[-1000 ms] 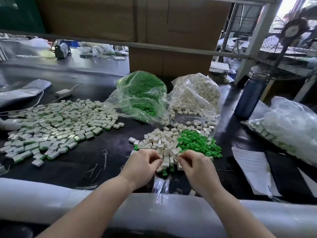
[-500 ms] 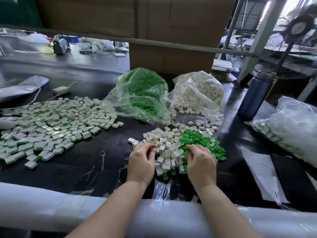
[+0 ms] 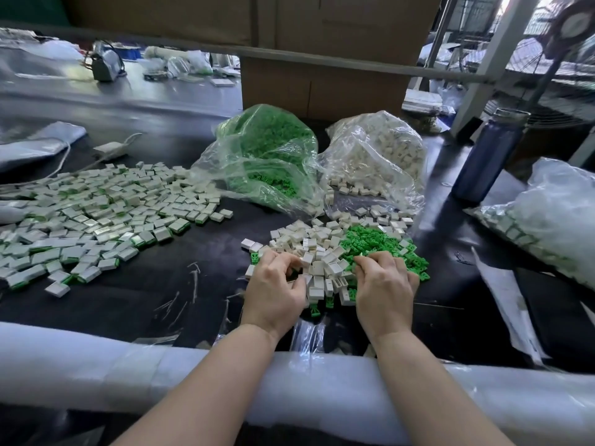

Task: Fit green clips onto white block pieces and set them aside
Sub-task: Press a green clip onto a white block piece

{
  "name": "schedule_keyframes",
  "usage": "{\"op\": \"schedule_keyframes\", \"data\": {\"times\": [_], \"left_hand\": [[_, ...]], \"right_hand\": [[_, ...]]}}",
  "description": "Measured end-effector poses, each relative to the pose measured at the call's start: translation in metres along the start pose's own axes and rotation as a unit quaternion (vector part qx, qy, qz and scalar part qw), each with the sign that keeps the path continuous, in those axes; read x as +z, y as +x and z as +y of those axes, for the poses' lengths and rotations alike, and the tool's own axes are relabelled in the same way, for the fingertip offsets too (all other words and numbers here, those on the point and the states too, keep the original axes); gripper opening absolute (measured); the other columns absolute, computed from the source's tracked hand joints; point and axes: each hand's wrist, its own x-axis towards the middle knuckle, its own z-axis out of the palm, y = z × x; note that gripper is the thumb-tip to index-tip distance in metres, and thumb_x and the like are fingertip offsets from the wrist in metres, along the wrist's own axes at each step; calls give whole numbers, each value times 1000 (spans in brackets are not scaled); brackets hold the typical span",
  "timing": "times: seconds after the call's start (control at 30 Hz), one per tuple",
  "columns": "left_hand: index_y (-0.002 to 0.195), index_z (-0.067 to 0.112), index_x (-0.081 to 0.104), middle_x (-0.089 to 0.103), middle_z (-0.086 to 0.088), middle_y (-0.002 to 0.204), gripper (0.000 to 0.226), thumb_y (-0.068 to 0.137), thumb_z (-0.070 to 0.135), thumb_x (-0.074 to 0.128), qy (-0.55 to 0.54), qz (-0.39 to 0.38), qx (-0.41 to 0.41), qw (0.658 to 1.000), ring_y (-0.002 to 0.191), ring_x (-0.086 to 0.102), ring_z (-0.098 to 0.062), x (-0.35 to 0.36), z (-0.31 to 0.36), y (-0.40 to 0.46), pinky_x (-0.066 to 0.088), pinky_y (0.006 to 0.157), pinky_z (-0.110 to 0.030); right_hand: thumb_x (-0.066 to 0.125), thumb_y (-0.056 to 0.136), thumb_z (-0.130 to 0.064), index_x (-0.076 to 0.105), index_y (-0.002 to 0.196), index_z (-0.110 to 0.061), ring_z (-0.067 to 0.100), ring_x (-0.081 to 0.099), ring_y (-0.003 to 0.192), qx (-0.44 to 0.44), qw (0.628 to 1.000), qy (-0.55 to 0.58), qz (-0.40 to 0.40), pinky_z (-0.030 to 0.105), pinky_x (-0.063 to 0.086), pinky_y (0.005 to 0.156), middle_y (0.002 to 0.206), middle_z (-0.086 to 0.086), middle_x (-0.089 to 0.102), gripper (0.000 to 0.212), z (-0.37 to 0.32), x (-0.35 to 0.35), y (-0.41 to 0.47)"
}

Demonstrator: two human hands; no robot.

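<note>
Your left hand [image 3: 273,291] lies palm down on the near left edge of the white blocks [image 3: 317,249], fingers curled into the pile; whether they grip a block you cannot tell, since the fingertips are buried among the pieces. Your right hand [image 3: 384,292] lies palm down just right of it, fingers curled where the blocks meet the green clips [image 3: 380,244]; what it pinches, if anything, is hidden under the knuckles. The two hands are near each other but apart, with a strip of blocks and a few stray clips between them.

Beyond your right fingertips the clips spread in a loose heap, touching the blocks on their left side. Past both heaps lie two clear bags: the clip bag [image 3: 264,156] ahead of your left hand, the block bag [image 3: 376,156] ahead of your right, their mouths open toward you.

Well to the left of your left hand the finished pieces [image 3: 96,214], white with green edges, cover a wide patch of the dark table [image 3: 145,291]. To the right of your right hand lie papers [image 3: 502,294], another filled bag [image 3: 553,226] and, farther off, a blue bottle [image 3: 489,156]. Your forearms cross a white padded roll [image 3: 96,365] at the table's near edge. Cardboard boxes [image 3: 322,85] stand behind the bags.
</note>
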Motion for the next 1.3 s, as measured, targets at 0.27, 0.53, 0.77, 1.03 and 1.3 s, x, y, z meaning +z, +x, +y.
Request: {"op": "schedule_keyframes", "data": {"times": [0.27, 0.53, 0.77, 1.03, 1.3], "left_hand": [[107, 19, 61, 40, 7, 98, 28, 80, 18, 64, 18, -86, 10, 996, 89, 47, -10, -2, 2, -4, 28, 76, 0], [89, 28, 47, 36, 7, 99, 30, 69, 18, 67, 47, -147, 27, 988, 101, 41, -13, -5, 5, -7, 37, 91, -23], [86, 19, 59, 42, 6, 97, 17, 76, 15, 72, 8, -117, 25, 993, 75, 51, -8, -5, 4, -7, 40, 74, -8], [95, 16, 66, 47, 6, 97, 21, 77, 21, 74, 32, -85, 18, 996, 88, 53, -11, -5, 4, -6, 41, 87, -17], [96, 9, 68, 52, 4, 96, 13, 83, 12, 67, -17, -53, 11, 998, 85, 59, -13, -4, 4, -4, 43, 84, -11]], "right_hand": [[53, 90, -8, 66, 113, -19, 22, 48, 105, 16, 1000, 24, -5, 32, 21, 81, 110, 1, 60, 29, 3, -3, -3], [57, 74, -12, 62, 75, -18, 21, 50, 87, -4, 998, 39, -49, 29, 17, 74, 79, -4, 57, 9, 0, -13, -9], [55, 80, -22, 64, 81, -27, 15, 50, 90, -16, 998, 24, -63, 28, 13, 74, 78, -11, 55, 10, 0, -12, -9], [57, 87, -32, 68, 94, -27, 15, 52, 97, -29, 998, 20, -51, 31, 20, 83, 95, -9, 65, 14, 3, -9, -9], [49, 94, -31, 64, 101, -27, 15, 50, 101, -41, 997, 7, -62, 34, 24, 90, 101, -9, 63, 18, 5, -6, -9]]}}
